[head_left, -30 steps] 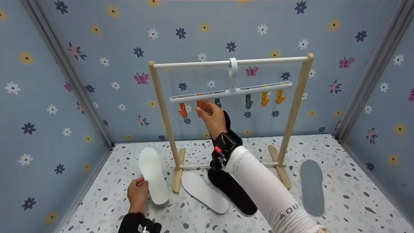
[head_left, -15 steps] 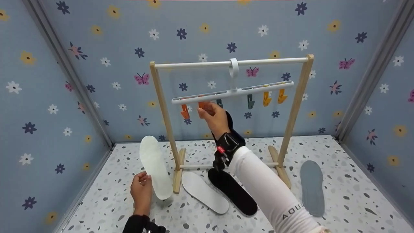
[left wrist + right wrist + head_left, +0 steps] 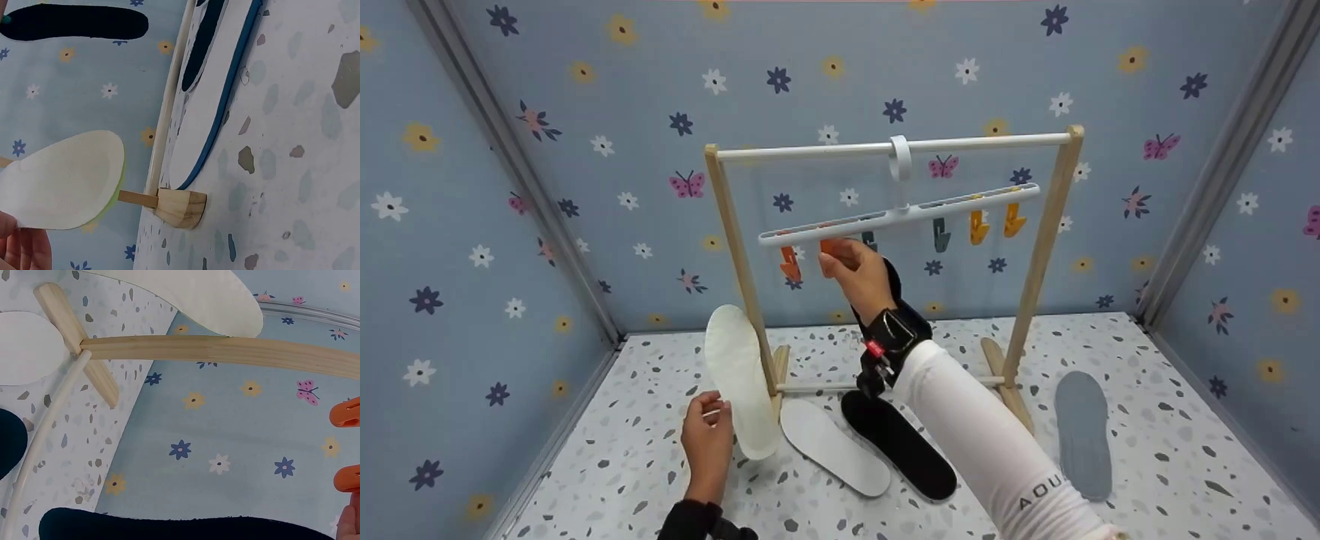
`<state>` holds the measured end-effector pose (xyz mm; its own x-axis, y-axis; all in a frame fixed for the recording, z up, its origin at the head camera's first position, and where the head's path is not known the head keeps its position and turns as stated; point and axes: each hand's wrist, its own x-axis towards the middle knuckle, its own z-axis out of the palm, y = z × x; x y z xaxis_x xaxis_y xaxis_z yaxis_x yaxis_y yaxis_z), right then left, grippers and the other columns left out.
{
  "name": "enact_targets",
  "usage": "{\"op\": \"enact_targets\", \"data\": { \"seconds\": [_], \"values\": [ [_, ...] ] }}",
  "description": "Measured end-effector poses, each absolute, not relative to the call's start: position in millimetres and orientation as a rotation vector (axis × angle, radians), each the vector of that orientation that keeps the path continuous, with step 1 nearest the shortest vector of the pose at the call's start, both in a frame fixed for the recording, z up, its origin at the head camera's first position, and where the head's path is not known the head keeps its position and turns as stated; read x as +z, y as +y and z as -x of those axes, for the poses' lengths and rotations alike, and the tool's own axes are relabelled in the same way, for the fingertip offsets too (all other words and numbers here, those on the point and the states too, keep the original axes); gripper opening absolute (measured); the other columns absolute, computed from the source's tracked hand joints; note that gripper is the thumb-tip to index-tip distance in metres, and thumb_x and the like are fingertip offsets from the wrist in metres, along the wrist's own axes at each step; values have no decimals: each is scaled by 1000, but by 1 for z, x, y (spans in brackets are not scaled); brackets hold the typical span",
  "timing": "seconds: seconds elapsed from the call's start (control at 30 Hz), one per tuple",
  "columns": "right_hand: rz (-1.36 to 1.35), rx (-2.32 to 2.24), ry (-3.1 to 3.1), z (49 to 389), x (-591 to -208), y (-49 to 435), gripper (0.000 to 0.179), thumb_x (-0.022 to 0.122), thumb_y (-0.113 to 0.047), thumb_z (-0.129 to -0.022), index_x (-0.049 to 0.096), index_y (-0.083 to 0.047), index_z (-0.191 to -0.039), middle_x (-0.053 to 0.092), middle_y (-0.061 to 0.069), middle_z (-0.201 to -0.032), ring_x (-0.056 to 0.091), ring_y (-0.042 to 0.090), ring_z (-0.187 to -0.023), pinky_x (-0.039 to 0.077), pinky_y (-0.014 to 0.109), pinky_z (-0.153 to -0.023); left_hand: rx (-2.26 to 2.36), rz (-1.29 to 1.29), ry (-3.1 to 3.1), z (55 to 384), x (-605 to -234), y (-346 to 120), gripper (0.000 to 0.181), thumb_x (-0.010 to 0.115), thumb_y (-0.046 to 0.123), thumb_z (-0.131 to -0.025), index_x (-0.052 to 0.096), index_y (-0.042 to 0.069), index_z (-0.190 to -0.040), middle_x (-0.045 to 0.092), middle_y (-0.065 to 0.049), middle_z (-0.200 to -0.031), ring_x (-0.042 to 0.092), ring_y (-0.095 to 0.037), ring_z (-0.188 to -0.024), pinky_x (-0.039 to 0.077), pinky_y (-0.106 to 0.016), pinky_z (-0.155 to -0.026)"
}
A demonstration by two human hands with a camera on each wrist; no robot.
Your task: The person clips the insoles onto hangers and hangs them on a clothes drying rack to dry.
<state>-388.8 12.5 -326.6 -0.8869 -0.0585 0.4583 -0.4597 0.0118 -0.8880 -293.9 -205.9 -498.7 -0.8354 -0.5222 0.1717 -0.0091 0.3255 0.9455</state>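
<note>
My left hand (image 3: 707,442) pinches a cream insole (image 3: 739,375) by its edge, holding it upright beside the rack's left post. In the left wrist view the insole (image 3: 67,180) shows a thin green edge. My right hand (image 3: 861,274) pinches an orange clip (image 3: 826,259), second from the left on a white clip hanger (image 3: 840,229). The hanger tilts down to the left. Another orange clip (image 3: 790,264) hangs at its left end. A black insole (image 3: 79,23) hangs from a green clip, mostly hidden behind my right wrist in the head view.
The hanger hooks on the top bar of a wooden rack (image 3: 1039,285). On the speckled table lie a white insole (image 3: 836,450), a black insole (image 3: 900,446) and a grey insole (image 3: 1084,435). Green and yellow clips (image 3: 978,227) hang on the right. Patterned walls enclose the table.
My left hand has lifted the cream insole and carried it right, towards the rack's left post. My right hand keeps the orange clip, and the hanger's left end has dipped a little.
</note>
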Motion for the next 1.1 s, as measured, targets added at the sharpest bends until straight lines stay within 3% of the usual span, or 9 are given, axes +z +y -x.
{"op": "enact_targets", "data": {
  "seconds": [0.17,0.43,0.83,1.1],
  "values": [
    [-535,1952,-2017,389,-327,13,33,62,-11,-91,58,4,-121,64,19,-111,61,25,-100,48,31,-85,-1503,-488,-2126,293,-498,-202,25,50,10,-96,52,1,-118,55,-16,-111,54,-27,-99,45,-25,-71],
    [-504,1910,-2055,392,-329,17,31,63,-13,-91,60,1,-118,66,16,-109,62,23,-97,48,31,-84,-1498,-474,-2111,292,-496,-194,23,51,8,-95,52,0,-117,55,-17,-109,55,-28,-97,46,-35,-79],
    [-482,1918,-2078,391,-329,18,31,63,-13,-91,60,0,-119,66,15,-108,62,22,-95,49,31,-84,-1540,-440,-2095,288,-498,-184,22,53,7,-94,53,1,-115,56,-13,-107,55,-23,-93,45,-28,-76],
    [-522,1946,-2051,391,-332,21,31,63,-13,-91,59,2,-117,65,16,-108,61,23,-97,48,31,-84,-1581,-416,-2137,288,-499,-177,21,53,7,-94,54,3,-114,57,-13,-108,55,-24,-95,45,-33,-79]
  ]
}}
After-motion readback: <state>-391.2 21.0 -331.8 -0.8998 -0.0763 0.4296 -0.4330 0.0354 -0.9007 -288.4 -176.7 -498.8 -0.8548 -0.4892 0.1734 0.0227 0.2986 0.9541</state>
